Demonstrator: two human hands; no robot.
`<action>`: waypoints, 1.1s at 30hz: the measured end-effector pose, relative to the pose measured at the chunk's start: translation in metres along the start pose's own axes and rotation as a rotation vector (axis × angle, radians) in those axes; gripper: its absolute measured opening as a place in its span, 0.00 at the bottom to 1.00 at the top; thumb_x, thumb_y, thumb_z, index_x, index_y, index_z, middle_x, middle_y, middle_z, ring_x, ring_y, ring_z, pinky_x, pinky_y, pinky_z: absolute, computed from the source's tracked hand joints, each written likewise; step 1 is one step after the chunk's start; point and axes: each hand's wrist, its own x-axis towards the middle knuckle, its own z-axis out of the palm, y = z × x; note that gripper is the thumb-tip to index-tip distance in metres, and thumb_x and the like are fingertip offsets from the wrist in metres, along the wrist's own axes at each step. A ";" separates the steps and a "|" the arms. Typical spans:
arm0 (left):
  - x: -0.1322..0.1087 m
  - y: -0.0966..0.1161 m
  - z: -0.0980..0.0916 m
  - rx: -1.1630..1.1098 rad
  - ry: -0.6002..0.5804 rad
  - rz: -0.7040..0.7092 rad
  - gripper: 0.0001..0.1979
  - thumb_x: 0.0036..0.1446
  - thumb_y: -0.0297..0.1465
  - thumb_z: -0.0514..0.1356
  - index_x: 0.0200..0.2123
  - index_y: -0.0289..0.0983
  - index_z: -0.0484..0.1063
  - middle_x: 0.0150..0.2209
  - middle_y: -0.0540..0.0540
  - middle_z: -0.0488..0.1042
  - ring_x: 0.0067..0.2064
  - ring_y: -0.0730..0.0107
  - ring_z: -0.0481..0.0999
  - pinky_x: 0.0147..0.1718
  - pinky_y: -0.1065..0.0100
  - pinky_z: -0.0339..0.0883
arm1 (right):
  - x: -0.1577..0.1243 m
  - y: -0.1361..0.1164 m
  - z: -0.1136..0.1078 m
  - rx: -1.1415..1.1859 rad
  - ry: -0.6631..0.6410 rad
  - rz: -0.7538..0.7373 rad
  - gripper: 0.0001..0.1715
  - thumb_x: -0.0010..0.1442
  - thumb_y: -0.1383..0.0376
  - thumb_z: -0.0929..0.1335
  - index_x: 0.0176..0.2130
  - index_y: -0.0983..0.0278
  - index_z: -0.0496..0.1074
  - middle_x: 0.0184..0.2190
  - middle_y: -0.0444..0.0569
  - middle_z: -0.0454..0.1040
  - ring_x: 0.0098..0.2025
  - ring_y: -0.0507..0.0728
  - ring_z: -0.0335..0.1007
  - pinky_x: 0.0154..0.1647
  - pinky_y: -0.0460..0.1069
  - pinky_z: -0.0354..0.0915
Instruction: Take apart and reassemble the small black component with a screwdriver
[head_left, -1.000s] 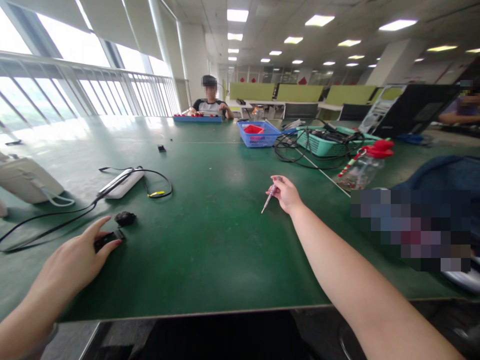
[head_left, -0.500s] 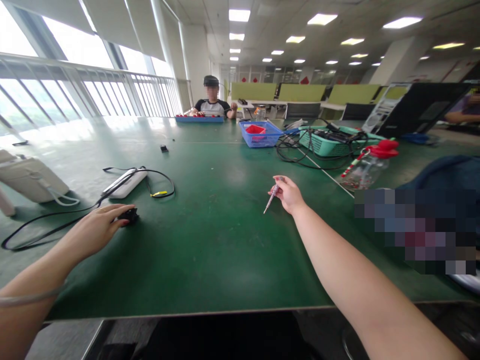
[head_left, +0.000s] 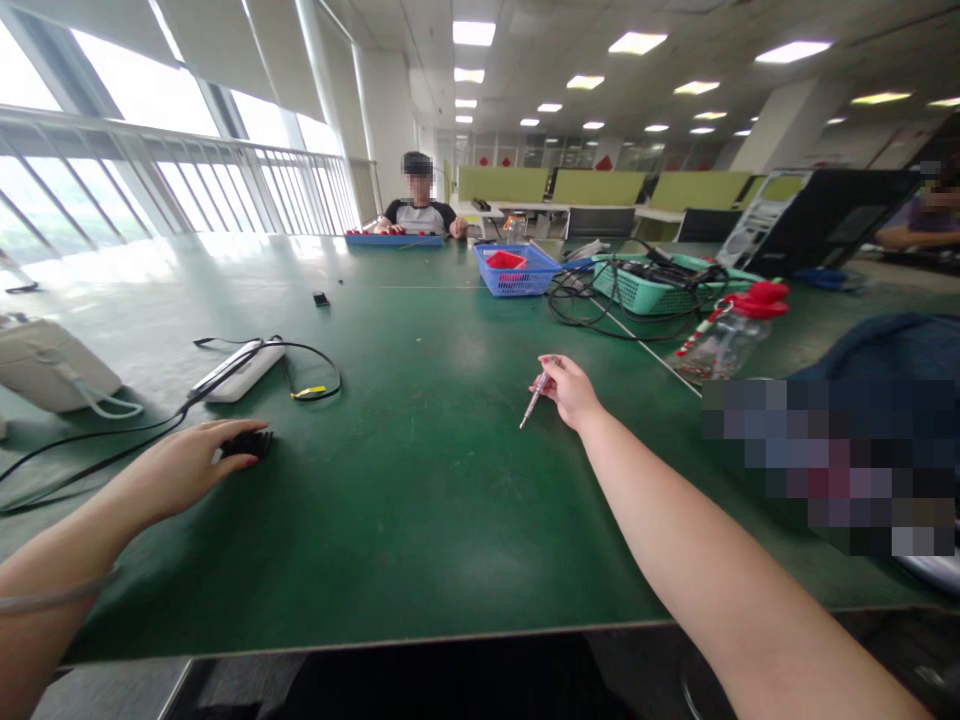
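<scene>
At the left, my left hand (head_left: 184,465) grips a small black block (head_left: 249,443) between thumb and fingers, low over the green table. Ribs or slots show along the block's right end; its exact kind I cannot make out. My right hand (head_left: 568,388) is closed round a slim screwdriver (head_left: 534,402) with a clear-looking handle. Its tip points down and to the left, near the table's middle. Just beyond my left hand lies a white power strip or adapter (head_left: 240,372) with a black cable (head_left: 339,375) looped across it.
A blue basket (head_left: 517,272) and a green basket (head_left: 637,292) full of cables stand farther back. To the right are a clear bottle (head_left: 724,345) with a red lid and dark cloth (head_left: 885,350). Another person (head_left: 421,215) sits at the far end.
The black block has turned a little in my left hand, so its ribbed side shows more. My right hand keeps hold of the screwdriver. The view has shifted slightly to the right.
</scene>
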 end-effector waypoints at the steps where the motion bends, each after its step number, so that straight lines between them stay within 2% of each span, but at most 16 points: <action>1: -0.001 0.004 -0.004 0.010 -0.010 -0.023 0.26 0.60 0.47 0.46 0.58 0.45 0.64 0.48 0.49 0.77 0.46 0.59 0.75 0.48 0.59 0.67 | 0.001 -0.001 0.000 -0.003 0.004 0.015 0.05 0.56 0.65 0.69 0.34 0.63 0.68 0.18 0.39 0.68 0.22 0.50 0.67 0.29 0.49 0.72; 4: -0.001 0.013 -0.013 0.018 -0.040 -0.067 0.23 0.60 0.46 0.47 0.54 0.47 0.67 0.44 0.53 0.79 0.43 0.60 0.77 0.45 0.61 0.68 | 0.005 -0.005 -0.001 0.001 -0.003 0.071 0.03 0.57 0.67 0.68 0.32 0.64 0.68 0.17 0.40 0.67 0.21 0.50 0.66 0.27 0.48 0.71; 6: 0.002 0.025 -0.019 0.006 -0.016 -0.031 0.21 0.60 0.46 0.49 0.52 0.48 0.69 0.45 0.55 0.79 0.44 0.60 0.76 0.47 0.61 0.67 | 0.007 -0.008 -0.004 0.018 -0.021 0.111 0.05 0.58 0.67 0.68 0.30 0.64 0.68 0.17 0.41 0.67 0.20 0.50 0.65 0.25 0.47 0.70; 8: 0.009 0.046 -0.026 -0.014 0.039 0.030 0.21 0.59 0.48 0.51 0.52 0.49 0.69 0.47 0.56 0.78 0.46 0.61 0.75 0.49 0.60 0.66 | 0.008 -0.010 -0.007 0.043 -0.040 0.137 0.05 0.58 0.67 0.68 0.30 0.65 0.68 0.16 0.42 0.67 0.19 0.49 0.62 0.22 0.45 0.67; 10: 0.019 0.078 -0.035 -0.047 0.091 0.099 0.21 0.58 0.47 0.52 0.53 0.50 0.69 0.49 0.54 0.76 0.49 0.60 0.74 0.49 0.59 0.66 | 0.008 -0.011 -0.010 0.073 -0.053 0.139 0.04 0.57 0.66 0.69 0.31 0.65 0.69 0.16 0.41 0.66 0.17 0.47 0.59 0.18 0.42 0.62; 14: 0.051 0.159 -0.039 -0.195 0.095 0.277 0.20 0.57 0.43 0.57 0.52 0.47 0.71 0.49 0.48 0.76 0.49 0.58 0.74 0.50 0.61 0.66 | 0.008 -0.009 -0.014 0.137 -0.066 0.105 0.05 0.56 0.65 0.70 0.34 0.65 0.71 0.16 0.42 0.67 0.15 0.45 0.51 0.15 0.40 0.54; 17: 0.081 0.212 -0.024 -0.285 0.070 0.432 0.18 0.56 0.38 0.60 0.51 0.45 0.73 0.48 0.48 0.77 0.49 0.59 0.75 0.51 0.63 0.66 | 0.008 -0.008 -0.016 0.180 -0.067 0.090 0.07 0.55 0.64 0.70 0.33 0.66 0.71 0.18 0.44 0.69 0.14 0.44 0.48 0.13 0.40 0.51; 20: 0.106 0.245 -0.002 -0.304 0.102 0.489 0.16 0.55 0.35 0.62 0.48 0.43 0.74 0.46 0.46 0.78 0.48 0.58 0.75 0.49 0.62 0.67 | 0.007 -0.008 -0.016 0.211 -0.075 0.085 0.09 0.52 0.63 0.72 0.32 0.66 0.71 0.19 0.44 0.70 0.14 0.43 0.47 0.13 0.39 0.49; 22: 0.117 0.256 0.009 -0.295 0.147 0.494 0.16 0.55 0.34 0.62 0.48 0.42 0.75 0.45 0.45 0.78 0.48 0.57 0.75 0.49 0.61 0.67 | 0.004 -0.008 -0.013 0.225 -0.088 0.089 0.10 0.49 0.64 0.74 0.30 0.66 0.71 0.19 0.43 0.69 0.14 0.43 0.47 0.13 0.39 0.48; 25: 0.123 0.258 0.018 -0.299 0.215 0.481 0.16 0.57 0.34 0.60 0.49 0.40 0.74 0.46 0.44 0.77 0.48 0.57 0.74 0.50 0.59 0.66 | -0.002 -0.007 -0.001 0.238 -0.112 0.090 0.14 0.46 0.64 0.76 0.25 0.66 0.68 0.19 0.42 0.68 0.14 0.42 0.46 0.13 0.39 0.47; 29: 0.127 0.249 0.026 -0.365 0.226 0.490 0.16 0.58 0.34 0.60 0.50 0.40 0.73 0.48 0.45 0.77 0.50 0.59 0.72 0.53 0.59 0.64 | -0.012 -0.005 0.019 0.294 -0.200 0.133 0.23 0.53 0.54 0.72 0.19 0.66 0.64 0.17 0.42 0.66 0.12 0.41 0.41 0.12 0.41 0.44; 33: 0.133 0.238 0.036 -0.496 0.179 0.435 0.24 0.54 0.32 0.62 0.56 0.42 0.68 0.48 0.45 0.76 0.50 0.60 0.73 0.53 0.60 0.66 | -0.019 -0.006 0.028 0.280 -0.279 0.154 0.25 0.56 0.47 0.67 0.25 0.66 0.70 0.22 0.45 0.70 0.14 0.44 0.51 0.14 0.43 0.48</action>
